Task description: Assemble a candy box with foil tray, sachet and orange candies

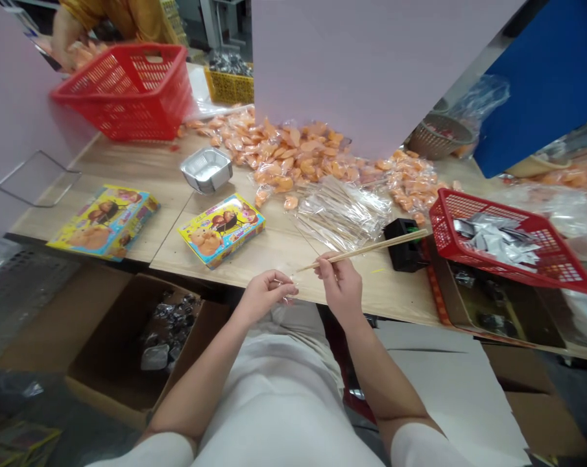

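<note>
In my right hand (342,285) is a small bundle of thin wooden skewers (378,246), gripped near its left end and slanting up to the right. My left hand (266,295) is closed in a pinch at the table's front edge, with a bit of clear plastic film (288,298) at its fingertips. The skewer tips point toward that hand, a small gap away. Beyond both hands lies a heap of skewers in clear wrappers (344,211). Just right of it stands a black tape dispenser (404,245), partly behind the skewers' far end.
Colourful boxes (222,228) and stacked foil trays (206,170) stand left. Orange wrapped pieces (293,152) are piled at the back. A red basket (512,227) of silver packets sits right; a bigger red basket (128,91) is far left, near another person. A carton (113,350) stands below.
</note>
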Available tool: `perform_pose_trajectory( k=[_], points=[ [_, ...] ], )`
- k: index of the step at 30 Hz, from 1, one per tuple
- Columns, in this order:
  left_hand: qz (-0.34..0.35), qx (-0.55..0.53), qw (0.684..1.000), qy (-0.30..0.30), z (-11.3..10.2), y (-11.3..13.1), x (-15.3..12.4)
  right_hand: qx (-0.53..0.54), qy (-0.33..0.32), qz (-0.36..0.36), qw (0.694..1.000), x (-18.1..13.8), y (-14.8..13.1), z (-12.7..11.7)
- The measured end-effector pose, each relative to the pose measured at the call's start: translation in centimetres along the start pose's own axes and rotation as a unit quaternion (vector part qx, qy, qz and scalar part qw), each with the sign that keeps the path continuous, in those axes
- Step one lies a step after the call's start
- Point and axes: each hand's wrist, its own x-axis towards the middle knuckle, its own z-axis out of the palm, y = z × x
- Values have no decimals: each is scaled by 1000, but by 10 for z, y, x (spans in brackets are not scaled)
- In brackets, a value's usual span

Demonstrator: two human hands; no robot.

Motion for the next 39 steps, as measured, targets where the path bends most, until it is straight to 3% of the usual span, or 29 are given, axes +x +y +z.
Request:
perform_pose_trajectory(
  k=[3, 10, 15, 17, 20, 22, 23, 26, 28, 29, 32, 36, 39],
  points=[
    [-3, 4, 1000, -14, -1, 0, 0, 27, -28, 28, 999, 0, -2, -1],
    [-18, 17, 998, -63, -5, -2, 2, 137, -110, 190, 966, 3, 8, 6],
    [-5, 11, 997, -82, 0, 5, 1, 130, -197, 155, 959, -4, 16, 10],
    [-4, 17, 996, -87, 2, 8, -1, 128, -136, 132, 974, 5, 22, 6],
    [-9, 24, 995, -97, 3, 9, -2, 137, 36, 71, 987, 25, 25, -6],
    [-15, 32, 993, -111, 3, 8, -2, 122, 51, 13, 991, 31, 19, -12],
    [-17, 35, 992, -117, 3, 7, -2, 103, 14, -10, 995, 29, 14, -13],
    [3, 33, 992, -118, 3, 6, -1, 43, -200, -48, 978, 9, 1, -7],
    [28, 27, 994, -104, 3, 8, 0, 29, -268, -54, 961, -7, -1, 2],
    [39, 25, 994, -95, 2, 9, 0, 34, -249, -44, 967, -14, 1, 6],
    [64, 27, 996, -60, 3, 10, 0, 77, -115, 51, 989, -22, 12, 13],
    [114, 35, 993, -20, 6, 6, 0, 135, -110, 169, 970, -20, 19, 16],
    [116, 40, 992, -15, 7, 1, 0, 140, -52, 149, 977, -16, 12, 17]
  ],
)
